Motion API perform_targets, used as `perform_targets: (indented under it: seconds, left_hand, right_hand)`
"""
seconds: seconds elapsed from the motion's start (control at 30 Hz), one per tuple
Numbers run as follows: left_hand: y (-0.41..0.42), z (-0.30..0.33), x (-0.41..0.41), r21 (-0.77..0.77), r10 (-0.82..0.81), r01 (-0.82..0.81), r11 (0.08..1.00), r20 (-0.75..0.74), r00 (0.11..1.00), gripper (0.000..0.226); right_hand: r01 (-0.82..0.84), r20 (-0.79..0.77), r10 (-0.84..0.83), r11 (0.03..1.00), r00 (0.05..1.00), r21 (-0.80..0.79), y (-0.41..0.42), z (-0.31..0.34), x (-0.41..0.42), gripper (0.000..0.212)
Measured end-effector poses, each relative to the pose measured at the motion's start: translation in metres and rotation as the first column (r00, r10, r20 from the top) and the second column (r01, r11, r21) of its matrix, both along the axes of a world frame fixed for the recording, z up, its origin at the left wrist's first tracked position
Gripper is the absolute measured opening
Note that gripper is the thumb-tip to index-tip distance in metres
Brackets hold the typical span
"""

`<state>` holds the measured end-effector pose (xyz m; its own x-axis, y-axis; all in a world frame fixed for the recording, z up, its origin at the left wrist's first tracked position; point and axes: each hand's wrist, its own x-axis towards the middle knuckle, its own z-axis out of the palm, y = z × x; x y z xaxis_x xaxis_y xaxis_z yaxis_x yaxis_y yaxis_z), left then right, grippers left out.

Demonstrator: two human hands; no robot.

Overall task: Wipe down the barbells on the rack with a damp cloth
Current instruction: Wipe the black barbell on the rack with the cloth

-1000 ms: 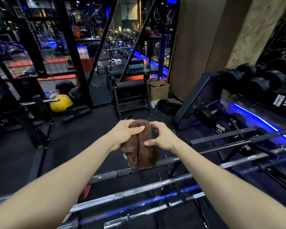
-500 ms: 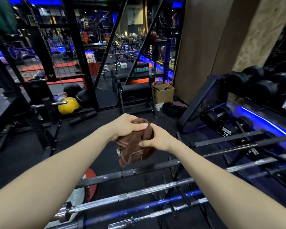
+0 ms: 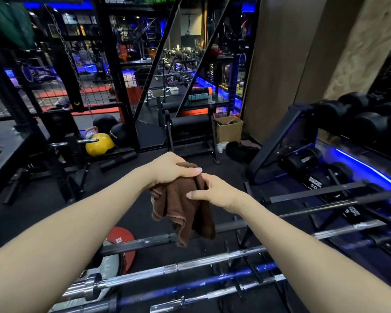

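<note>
- Dim gym floor of black rubber matting (image 3: 54, 213), blue strip lighting along the right, mesh cages and mirrors behind.
- Still preparing, by the look of it: brown terry cloth (image 3: 185, 211) held up in mid-air between both hands, being gathered or refolded, not yet laid on any bar.
- Hung in loose folds, lower edge dangling in front of the dark grey steel barbell (image 3: 145, 241); contact with it not clear.
- Left hand (image 3: 172, 169) draped over the cloth's top, fingers curled round it.
- Right hand (image 3: 215, 192) pinched the cloth's side, thumb pointing left, fingers bent into the fabric.
- Next move likely called for bunching the cloth into one palm, lowering it onto the nearest bar and sliding along the shaft.
- Below lay a chrome barbell (image 3: 201, 262), a blue-coated barbell (image 3: 190, 288) and another chrome one, parallel on the low rack.
- Further out: red weight plate (image 3: 122, 240), black dumbbells (image 3: 357, 123) on the right shelf, yellow ball (image 3: 98, 144).
</note>
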<state>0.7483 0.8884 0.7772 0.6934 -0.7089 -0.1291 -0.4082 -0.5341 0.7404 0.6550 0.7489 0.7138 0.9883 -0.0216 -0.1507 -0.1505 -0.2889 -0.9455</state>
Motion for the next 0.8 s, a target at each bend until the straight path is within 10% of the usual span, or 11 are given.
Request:
perform_targets:
  seconds: [0.2,0.43,0.57,0.8]
  left_hand:
    - [0.020,-0.004,0.005,0.122,-0.031,0.033,0.992,-0.015,0.999,0.020]
    - [0.015,-0.027,0.009,0.305,-0.064,-0.065,0.950,0.395,0.917,0.023]
    - [0.011,-0.041,0.000,0.174,0.084,-0.164,0.971,0.394,0.915,0.035]
    - [-0.015,-0.051,-0.030,-0.169,0.083,-0.147,0.975,-0.337,0.938,0.043]
  right_hand:
    - [-0.092,-0.006,0.096,0.928,0.995,-0.360,-0.016,0.012,-0.007,0.015]
    - [-0.082,-0.170,-0.078,0.639,0.982,-0.765,-0.009,0.022,-0.004,0.022]
    - [0.147,-0.201,-0.265,0.873,0.943,-0.464,-0.007,0.033,0.006,0.015]
    - [0.462,-0.334,-0.405,0.880,0.851,0.110,0.004,0.040,0.016,0.021]
